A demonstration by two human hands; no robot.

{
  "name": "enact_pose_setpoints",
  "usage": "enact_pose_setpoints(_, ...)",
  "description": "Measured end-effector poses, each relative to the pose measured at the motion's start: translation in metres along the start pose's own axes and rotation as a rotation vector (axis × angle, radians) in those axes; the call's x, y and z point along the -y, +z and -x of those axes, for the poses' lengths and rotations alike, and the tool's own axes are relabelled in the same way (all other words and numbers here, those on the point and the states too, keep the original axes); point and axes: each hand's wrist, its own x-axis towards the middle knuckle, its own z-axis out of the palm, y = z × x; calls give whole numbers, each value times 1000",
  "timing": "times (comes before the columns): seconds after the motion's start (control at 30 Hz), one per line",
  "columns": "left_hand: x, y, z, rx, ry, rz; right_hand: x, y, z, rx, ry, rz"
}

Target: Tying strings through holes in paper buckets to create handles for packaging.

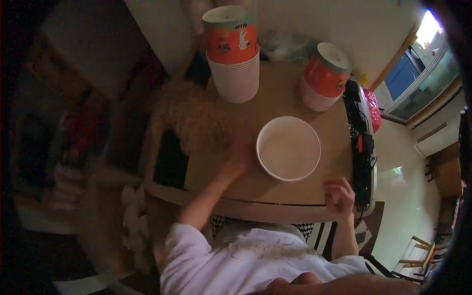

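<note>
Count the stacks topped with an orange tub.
2: the taller stack beyond the white tub, to its left; the shorter stack beyond it, to its right. Others could be hidden behind.

Along the right edge of the bench [275, 211] lies black cabled gear [364, 147], near a red openwork piece [373, 110]. Beyond, a wooden chair [423, 251] stands on the pale floor [408, 196] (glossy enough to catch light), below a bright window [428, 28].
</note>
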Motion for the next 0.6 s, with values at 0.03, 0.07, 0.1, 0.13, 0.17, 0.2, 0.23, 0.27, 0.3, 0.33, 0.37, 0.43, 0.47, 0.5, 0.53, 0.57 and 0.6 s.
enact_pose_setpoints(0.03, -13, 18, 40, -270, 45, 429, 3, -1, 3, -10, -7, 0)
enact_pose_setpoints(0.07, -13, 22, 55, -92, 145, 376, 7, 2, 6, 74, -39, -91)
enact_pose_setpoints(0.1, -21, 27, 79, 67, 180, 519, 7, 2, 7, 149, -58, -168)
enact_pose_setpoints(0.13, -25, 41, 96, 80, 191, 520, 10, 6, 8, 137, -50, -159)
enact_pose_setpoints(0.17, -32, 57, 113, 127, 360, 497, 15, 13, 9, 201, -102, -168)
enact_pose_setpoints(0.2, -39, 64, 125, 166, 512, 470, 20, 21, 11, 277, -156, -192)
enact_pose_setpoints(0.23, -45, 59, 128, 175, 511, 477, 26, 34, 9, 292, -125, -197)
enact_pose_setpoints(0.27, -57, 49, 128, 176, 493, 553, 25, 43, 7, 306, -97, -201)
enact_pose_setpoints(0.3, -67, 40, 128, 177, 475, 629, 11, 53, 16, 363, -149, -214)
enact_pose_setpoints(0.33, -69, 33, 127, 177, 471, 636, 13, 56, 16, 369, -144, -213)
enact_pose_setpoints(0.37, -69, 25, 125, 105, 586, 669, 17, 58, 16, 474, -50, -366)
enact_pose_setpoints(0.43, -71, 14, 128, 28, 700, 704, 25, 62, 20, 588, 98, -553)
enact_pose_setpoints(0.47, -73, 9, 132, 64, 644, 788, 26, 63, 21, 589, 100, -551)
enact_pose_setpoints(0.5, -75, 8, 134, 102, 587, 871, 27, 64, 22, 543, 95, -536)
enact_pose_setpoints(0.53, -76, 9, 138, 99, 585, 871, 27, 65, 23, 499, 88, -526)
enact_pose_setpoints(0.57, -78, 12, 142, 105, 406, 1112, 27, 67, 25, 501, 88, -528)
enact_pose_setpoints(0.6, -80, 14, 144, 111, 215, 1344, 27, 69, 26, 470, 197, -593)
